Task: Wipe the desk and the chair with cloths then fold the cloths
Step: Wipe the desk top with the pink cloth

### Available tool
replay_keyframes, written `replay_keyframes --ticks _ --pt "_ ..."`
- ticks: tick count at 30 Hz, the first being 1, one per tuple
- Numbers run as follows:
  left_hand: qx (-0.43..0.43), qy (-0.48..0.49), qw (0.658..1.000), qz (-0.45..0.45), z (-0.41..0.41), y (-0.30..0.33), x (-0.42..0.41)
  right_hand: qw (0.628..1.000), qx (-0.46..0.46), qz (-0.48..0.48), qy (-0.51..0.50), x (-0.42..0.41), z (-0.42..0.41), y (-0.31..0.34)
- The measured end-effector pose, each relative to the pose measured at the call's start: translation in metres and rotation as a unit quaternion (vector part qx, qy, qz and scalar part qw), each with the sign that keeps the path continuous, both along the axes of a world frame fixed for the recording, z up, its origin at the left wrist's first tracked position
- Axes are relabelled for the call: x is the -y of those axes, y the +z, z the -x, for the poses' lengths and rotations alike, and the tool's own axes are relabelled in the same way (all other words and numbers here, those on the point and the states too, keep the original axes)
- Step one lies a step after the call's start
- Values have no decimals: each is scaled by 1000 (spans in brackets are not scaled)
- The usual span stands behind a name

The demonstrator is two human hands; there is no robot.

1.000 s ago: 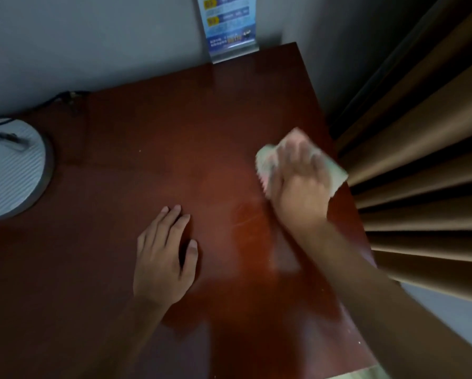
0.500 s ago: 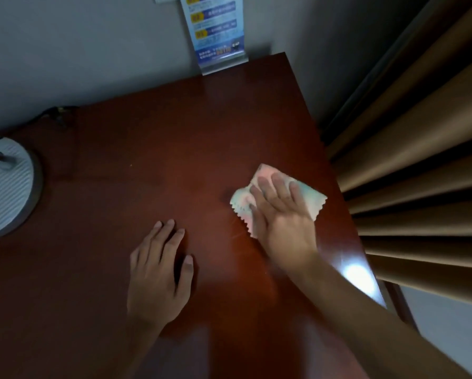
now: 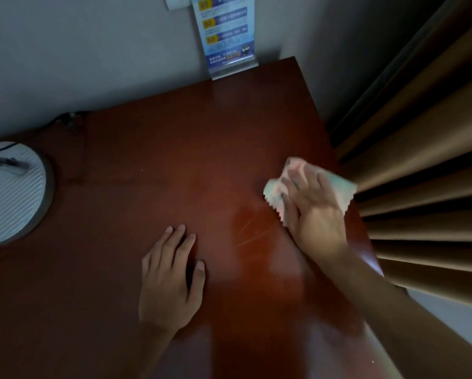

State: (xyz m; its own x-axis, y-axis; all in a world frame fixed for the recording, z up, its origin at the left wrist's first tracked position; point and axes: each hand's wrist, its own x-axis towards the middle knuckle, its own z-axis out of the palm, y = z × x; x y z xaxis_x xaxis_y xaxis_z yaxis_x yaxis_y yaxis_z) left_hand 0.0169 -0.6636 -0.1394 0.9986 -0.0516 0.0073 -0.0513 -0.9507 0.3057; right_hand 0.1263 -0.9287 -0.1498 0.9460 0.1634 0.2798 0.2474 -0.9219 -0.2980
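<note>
Cloth (image 3: pixel 344 190) flat under right hand (image 3: pixel 315 212), near desk (image 3: pixel 174 165) edge

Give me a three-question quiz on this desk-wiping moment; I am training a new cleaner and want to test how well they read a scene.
1. True or false: the left hand holds a cloth.
2. Which hand presses the pastel cloth on the desk? A) left B) right C) both
3. Fill in: the cloth lies near the desk's ___ edge, beside the brown curtain.

Key
1. False: it rests flat and bare on the desk.
2. B: the right hand lies on the cloth, fingers spread.
3. Right.
</note>
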Motion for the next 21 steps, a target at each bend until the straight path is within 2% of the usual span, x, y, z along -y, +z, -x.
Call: replay_keyframes --ticks 2,5,8,11,15,18,21 --pt "0 3 1000 -2 -1 -1 0 999 -8 32 3 12 -45 2" --pt "5 -3 1000 1 0 0 0 996 -52 -14 -73 16 -104 12" --pt "11 -1 1000 2 -2 0 0 995 -62 -6 -72 -4 -109 9" --pt "27 -2 1000 0 -1 -1 -1 998 -57 14 32 -42 -39 2" --pt "45 -10 999 -10 1 -2 -1 985 -88 -18 148 -84 116 2" --pt "48 -2 999 -4 -1 -3 0 978 -78 17 191 -88 186 1" --pt "45 -3 999 -1 1 -3 0 978 -81 4 191 -63 210 4"
